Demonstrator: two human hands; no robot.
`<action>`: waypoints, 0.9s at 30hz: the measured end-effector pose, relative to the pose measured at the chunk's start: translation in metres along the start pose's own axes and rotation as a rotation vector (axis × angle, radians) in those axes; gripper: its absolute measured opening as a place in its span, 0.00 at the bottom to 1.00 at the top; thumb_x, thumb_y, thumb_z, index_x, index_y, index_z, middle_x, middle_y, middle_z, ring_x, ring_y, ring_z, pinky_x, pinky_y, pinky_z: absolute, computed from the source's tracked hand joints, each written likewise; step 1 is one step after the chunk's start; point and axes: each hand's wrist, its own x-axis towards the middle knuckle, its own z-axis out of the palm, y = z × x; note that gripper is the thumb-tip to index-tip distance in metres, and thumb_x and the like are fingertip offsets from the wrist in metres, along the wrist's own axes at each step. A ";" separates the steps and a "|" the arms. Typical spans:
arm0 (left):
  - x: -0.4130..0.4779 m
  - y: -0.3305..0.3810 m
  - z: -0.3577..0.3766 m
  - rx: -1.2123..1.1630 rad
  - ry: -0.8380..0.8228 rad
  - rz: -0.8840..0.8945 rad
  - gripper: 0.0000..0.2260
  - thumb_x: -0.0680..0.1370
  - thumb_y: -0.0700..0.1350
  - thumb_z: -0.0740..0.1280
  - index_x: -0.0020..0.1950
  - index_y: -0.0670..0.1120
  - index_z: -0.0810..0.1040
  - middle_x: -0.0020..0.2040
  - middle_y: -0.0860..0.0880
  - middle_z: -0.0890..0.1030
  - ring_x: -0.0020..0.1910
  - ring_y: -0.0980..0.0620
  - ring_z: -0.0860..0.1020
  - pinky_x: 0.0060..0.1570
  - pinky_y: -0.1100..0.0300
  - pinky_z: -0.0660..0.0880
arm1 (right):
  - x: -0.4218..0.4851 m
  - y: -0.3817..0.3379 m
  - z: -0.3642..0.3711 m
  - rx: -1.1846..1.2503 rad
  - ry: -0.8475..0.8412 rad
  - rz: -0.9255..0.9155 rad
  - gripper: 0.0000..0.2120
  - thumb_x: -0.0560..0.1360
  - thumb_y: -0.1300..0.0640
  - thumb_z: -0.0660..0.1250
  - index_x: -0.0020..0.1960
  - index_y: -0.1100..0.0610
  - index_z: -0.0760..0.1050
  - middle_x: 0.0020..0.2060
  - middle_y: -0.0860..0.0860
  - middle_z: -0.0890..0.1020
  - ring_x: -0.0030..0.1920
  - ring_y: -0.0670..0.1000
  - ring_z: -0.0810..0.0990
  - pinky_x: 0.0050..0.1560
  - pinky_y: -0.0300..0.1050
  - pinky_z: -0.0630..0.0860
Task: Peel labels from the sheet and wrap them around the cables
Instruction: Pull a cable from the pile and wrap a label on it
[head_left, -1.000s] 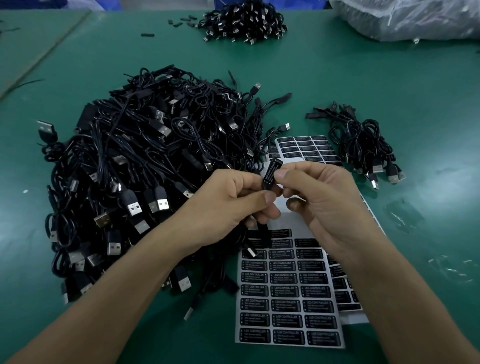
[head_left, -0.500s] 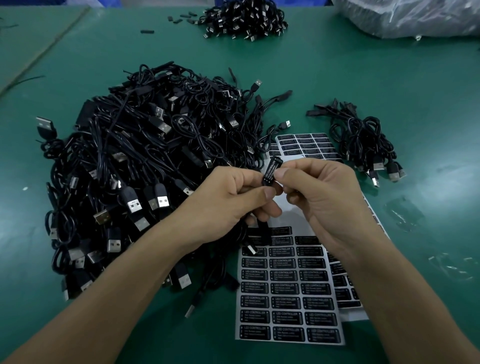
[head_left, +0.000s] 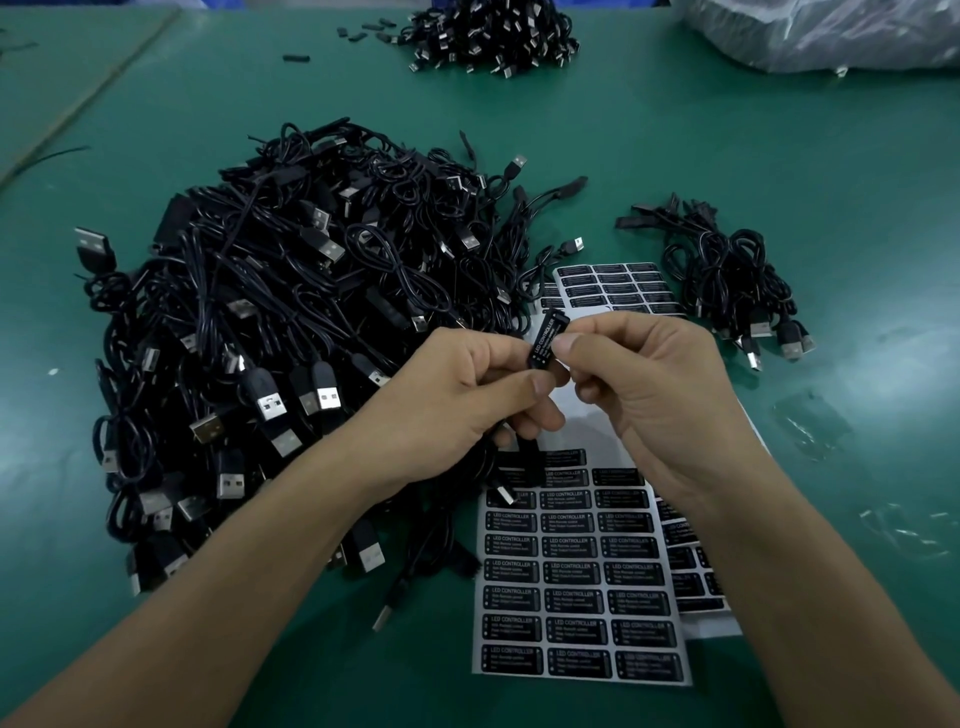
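Note:
Between my two hands stands a small black controller block on a cable, with a black "LED CONTROLLER" label (head_left: 544, 338) on its face. My left hand (head_left: 467, 395) grips the block's lower part and the cable below it. My right hand (head_left: 644, 384) pinches the label's right edge against the block. Under my hands lies a grey label sheet (head_left: 576, 587) with rows of black labels; its top rows are bare. A big heap of black USB cables (head_left: 291, 353) fills the left of the table.
A second label sheet (head_left: 618, 288) lies behind my hands, and another peeks out at the right of the near sheet. A small bundle of cables (head_left: 737, 280) lies at the right. More cables (head_left: 493, 36) and a plastic bag (head_left: 831, 31) sit at the far edge.
Both hands with the labelled block have shifted slightly up in view. The grip looks the same.

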 end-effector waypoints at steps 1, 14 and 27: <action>0.000 0.000 0.000 -0.002 -0.001 0.000 0.06 0.81 0.41 0.66 0.47 0.45 0.83 0.39 0.50 0.86 0.36 0.58 0.82 0.35 0.67 0.77 | 0.000 0.000 0.000 -0.002 -0.001 -0.002 0.14 0.74 0.67 0.72 0.34 0.52 0.85 0.30 0.50 0.82 0.30 0.43 0.76 0.34 0.35 0.73; 0.000 0.001 0.002 0.012 0.015 0.001 0.18 0.72 0.53 0.68 0.50 0.38 0.82 0.37 0.50 0.86 0.35 0.58 0.81 0.34 0.68 0.76 | -0.002 0.000 0.004 -0.066 0.071 -0.028 0.12 0.72 0.66 0.73 0.34 0.54 0.83 0.30 0.51 0.82 0.31 0.45 0.77 0.34 0.37 0.74; -0.002 0.004 0.005 0.009 0.093 -0.029 0.13 0.83 0.42 0.63 0.43 0.46 0.84 0.35 0.47 0.84 0.32 0.55 0.80 0.34 0.65 0.77 | -0.006 0.001 0.007 -0.115 0.086 -0.121 0.05 0.73 0.69 0.72 0.39 0.62 0.81 0.29 0.51 0.83 0.28 0.41 0.78 0.32 0.31 0.73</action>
